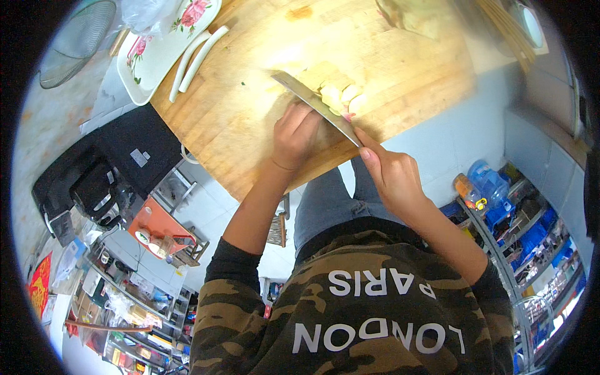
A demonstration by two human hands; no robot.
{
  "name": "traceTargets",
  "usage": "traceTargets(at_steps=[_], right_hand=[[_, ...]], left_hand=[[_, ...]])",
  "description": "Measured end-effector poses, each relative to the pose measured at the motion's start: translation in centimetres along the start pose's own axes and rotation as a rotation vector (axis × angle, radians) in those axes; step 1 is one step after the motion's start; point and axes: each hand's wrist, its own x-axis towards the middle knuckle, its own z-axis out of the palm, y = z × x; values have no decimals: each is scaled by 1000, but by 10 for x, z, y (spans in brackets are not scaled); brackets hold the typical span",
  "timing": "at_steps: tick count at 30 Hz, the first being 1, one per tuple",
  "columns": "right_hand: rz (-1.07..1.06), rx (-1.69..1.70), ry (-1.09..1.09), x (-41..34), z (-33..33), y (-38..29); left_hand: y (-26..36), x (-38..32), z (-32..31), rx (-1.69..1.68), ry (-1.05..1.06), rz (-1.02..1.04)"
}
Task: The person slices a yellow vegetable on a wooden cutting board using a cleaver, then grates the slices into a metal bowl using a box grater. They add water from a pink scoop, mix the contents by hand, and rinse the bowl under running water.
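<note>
My right hand (391,173) grips a wide-bladed kitchen knife (318,107), a cleaver by its shape, over a wooden cutting board (225,126). The blade slants across the board, its far end up and to the left. Pale yellow slices (335,96), perhaps ginger, lie against the far side of the blade, with a pinkish bit near its handle end. Close against the near side of the blade is my left hand (296,133), its fingers curled down towards the board. What lies beneath those fingers is hidden.
At the board's upper left, two white stalks (204,58) rest beside a floral tray (150,61) with a plastic bag. A wire strainer (77,47) stands farther left. Blurred chopsticks (508,33) are at the upper right. Shelves (520,262) with bottles stand to the right.
</note>
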Motion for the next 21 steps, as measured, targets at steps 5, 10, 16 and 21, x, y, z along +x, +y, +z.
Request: traceTargets(at_steps=[5, 10, 16, 21], right_hand=[[120, 9, -83, -4, -7, -8], [84, -41, -69, 2, -5, -8], [132, 8, -106, -6, -4, -1], [5, 2, 2, 4, -1, -4]], left_hand=[[-1, 1, 2, 46, 35, 58], [0, 2, 1, 35, 14, 41], [0, 2, 2, 61, 31, 51], [0, 1, 0, 19, -4, 14]])
